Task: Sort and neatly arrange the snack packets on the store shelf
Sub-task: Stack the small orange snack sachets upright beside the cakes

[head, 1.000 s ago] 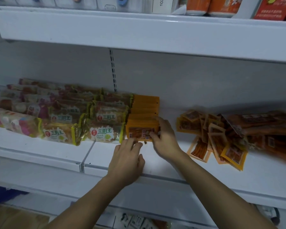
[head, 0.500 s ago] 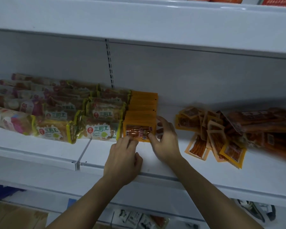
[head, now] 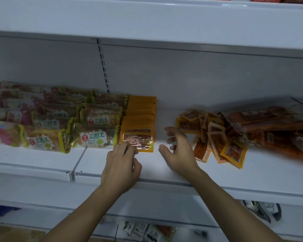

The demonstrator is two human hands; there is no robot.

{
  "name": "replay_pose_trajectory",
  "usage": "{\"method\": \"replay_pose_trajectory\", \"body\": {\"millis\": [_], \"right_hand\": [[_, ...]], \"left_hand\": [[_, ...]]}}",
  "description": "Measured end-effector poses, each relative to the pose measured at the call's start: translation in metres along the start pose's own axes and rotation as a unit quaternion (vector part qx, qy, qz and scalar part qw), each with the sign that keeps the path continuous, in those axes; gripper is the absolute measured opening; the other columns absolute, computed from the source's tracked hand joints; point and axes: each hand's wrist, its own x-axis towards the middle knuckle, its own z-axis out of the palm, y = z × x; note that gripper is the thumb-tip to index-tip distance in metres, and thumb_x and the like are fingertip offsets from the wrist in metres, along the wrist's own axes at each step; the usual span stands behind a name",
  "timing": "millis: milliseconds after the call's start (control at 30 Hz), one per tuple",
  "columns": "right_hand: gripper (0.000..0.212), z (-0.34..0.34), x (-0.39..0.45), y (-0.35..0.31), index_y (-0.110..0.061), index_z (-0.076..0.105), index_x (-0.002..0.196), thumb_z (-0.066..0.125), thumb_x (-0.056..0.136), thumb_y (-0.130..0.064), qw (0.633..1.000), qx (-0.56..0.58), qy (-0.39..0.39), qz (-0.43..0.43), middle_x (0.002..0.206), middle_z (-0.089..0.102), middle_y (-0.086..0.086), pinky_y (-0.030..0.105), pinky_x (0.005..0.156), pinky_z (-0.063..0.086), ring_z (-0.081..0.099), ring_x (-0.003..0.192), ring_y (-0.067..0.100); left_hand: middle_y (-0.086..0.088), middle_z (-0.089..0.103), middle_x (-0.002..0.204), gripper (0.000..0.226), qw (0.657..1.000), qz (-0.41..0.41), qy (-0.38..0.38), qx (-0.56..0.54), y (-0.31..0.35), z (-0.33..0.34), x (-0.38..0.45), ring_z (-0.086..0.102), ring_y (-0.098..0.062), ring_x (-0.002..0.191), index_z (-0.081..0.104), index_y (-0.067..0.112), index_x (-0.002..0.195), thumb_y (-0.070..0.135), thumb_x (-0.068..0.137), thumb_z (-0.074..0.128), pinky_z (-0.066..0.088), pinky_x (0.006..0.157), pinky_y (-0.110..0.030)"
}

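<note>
Orange snack packets: one row tidied, a loose heap waiting.

The neat row of orange packets (head: pixel 140 123) runs front to back on the white shelf (head: pixel 164 170), just beside the sandwich-bread packs (head: pixel 94 137) on its left. The left hand (head: pixel 121 168) rests at the front packet (head: pixel 138 142), fingertips curled onto its lower left corner. The right hand (head: pixel 179 151) hovers with fingers spread and empty, between the row and the jumbled heap of orange packets (head: pixel 215 137), which overlaps some longer red-brown packs (head: pixel 276 130) to the right. These flat sachets look light, thin and limp, with glossy film that is likely to slide; I would pinch one by its sealed edge or gather several flat between thumb and fingers. No bin or tray holds them; the shelf alone carries everything.
</note>
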Motion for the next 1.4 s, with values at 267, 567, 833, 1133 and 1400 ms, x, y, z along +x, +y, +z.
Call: {"method": "replay_pose_trajectory", "body": {"millis": [267, 567, 833, 1133, 1400], "right_hand": [[0.041, -0.065, -0.003, -0.001, -0.025, 0.053, 0.129, 0.068, 0.090, -0.024, 0.989, -0.140, 0.020, -0.036, 0.123, 0.050, -0.006, 0.030, 0.083, 0.048, 0.053, 0.100, 0.012], [0.081, -0.124, 0.012, 0.054, -0.017, 0.050, 0.132, 0.038, 0.069, -0.068, 0.887, -0.434, 0.037, 0.154, 0.125, 0.061, 0.018, 0.054, 0.103, 0.044, 0.058, 0.116, 0.043], [0.014, -0.122, -0.011, 0.060, -0.021, 0.056, 0.075, 0.057, 0.081, -0.035, 0.943, -0.278, 0.169, 0.062, 0.073, 0.063, 0.001, 0.034, 0.061, 0.043, 0.056, 0.068, 0.024], [0.016, -0.119, -0.009, 0.079, -0.017, 0.064, 0.075, 0.061, 0.086, -0.028, 0.928, -0.321, 0.189, -0.007, 0.080, 0.064, 0.002, 0.042, 0.072, 0.046, 0.051, 0.081, 0.023], [0.009, -0.074, -0.025, 0.027, -0.016, 0.067, 0.082, 0.076, 0.085, -0.015, 0.951, -0.196, 0.214, -0.107, 0.081, 0.063, -0.004, 0.021, 0.062, 0.044, 0.052, 0.068, 0.008]], "left_hand": [[-0.002, 0.058, 0.101, 0.024, 0.997, 0.079, 0.004, -0.010, 0.022, 0.001, 0.014, 0.053, -0.023, 0.090, 0.067, 0.016, 0.098, 0.009, 0.075, 0.072, 0.042, 0.071, -0.036], [-0.001, 0.064, 0.127, 0.034, 0.935, -0.034, -0.219, -0.276, 0.138, 0.014, 0.071, 0.062, -0.020, 0.112, 0.057, 0.018, 0.131, 0.026, 0.098, 0.056, 0.052, 0.093, -0.033], [-0.002, 0.065, 0.109, 0.069, 0.958, -0.012, -0.258, -0.125, 0.184, 0.056, 0.111, 0.067, -0.026, 0.101, 0.050, 0.018, 0.123, 0.036, 0.065, 0.082, 0.051, 0.072, -0.029], [-0.012, 0.071, 0.090, 0.017, 0.718, -0.229, -0.314, -0.577, 0.135, 0.036, 0.081, 0.070, -0.025, 0.081, 0.063, 0.015, 0.111, 0.024, 0.107, 0.050, 0.054, 0.071, -0.037], [-0.016, 0.077, 0.104, 0.031, 0.602, -0.287, -0.227, -0.710, 0.132, 0.033, 0.069, 0.075, -0.025, 0.092, 0.063, 0.001, 0.122, 0.022, 0.107, 0.047, 0.062, 0.071, -0.034]]}}
